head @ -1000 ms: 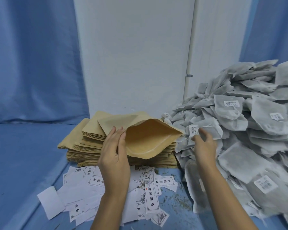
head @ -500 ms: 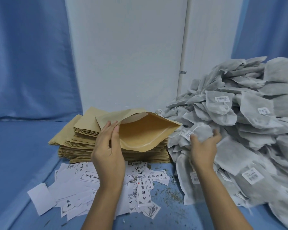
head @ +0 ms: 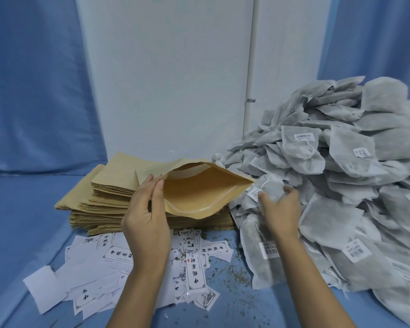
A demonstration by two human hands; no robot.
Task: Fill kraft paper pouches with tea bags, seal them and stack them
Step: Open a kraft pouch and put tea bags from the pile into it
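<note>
My left hand (head: 147, 214) grips the left rim of a kraft paper pouch (head: 199, 190) and holds its mouth wide open, facing right. The pouch hovers just over a stack of flat kraft pouches (head: 109, 200). My right hand (head: 278, 209) is closed around a grey tea bag (head: 271, 189) with a small white tag, right beside the pouch's open mouth. A large heap of grey tea bags (head: 341, 176) fills the right side.
White printed labels (head: 194, 268) lie scattered on the blue table (head: 21, 221) in front of the stack, with loose tea crumbs beside them. A white wall with a pipe (head: 251, 67) stands behind, blue curtains on both sides.
My right hand has taken a tea bag from the heap, closed around it and brought it to the pouch's mouth. My left hand keeps the pouch open in the same place.
</note>
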